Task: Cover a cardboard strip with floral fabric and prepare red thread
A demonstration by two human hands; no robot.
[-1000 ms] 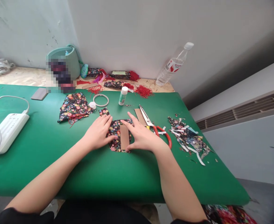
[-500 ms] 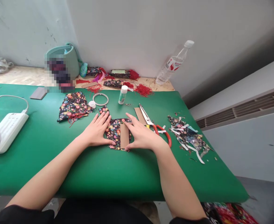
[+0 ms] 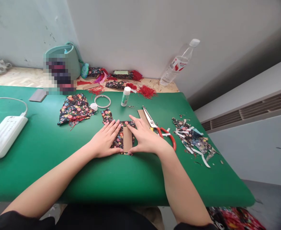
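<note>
A tan cardboard strip (image 3: 127, 139) lies upright on a dark floral cloth (image 3: 118, 140) on the green table. My left hand (image 3: 106, 138) rests flat over the cloth's left part, its thumb tip close to the strip's lower left edge. On the strip's right side, my right hand (image 3: 144, 136) touches cloth and strip with thumb and forefinger spread apart. A small floral piece (image 3: 106, 116) lies just beyond my left fingers. Red-handled scissors (image 3: 151, 119) lie partly over another cardboard piece (image 3: 142, 116), right of my right hand.
A glue stick (image 3: 125, 96) stands behind the cloth, near a silver ring (image 3: 102, 101) and a white cap (image 3: 93, 106). Floral fabric (image 3: 74, 110) and a power strip (image 3: 7, 135) lie left; scraps (image 3: 193, 139) lie right. A bottle (image 3: 177, 65) leans on the wall.
My left hand has slid right over the cloth toward the cardboard strip, uncovering the small floral piece behind it. My right hand has hardly moved.
</note>
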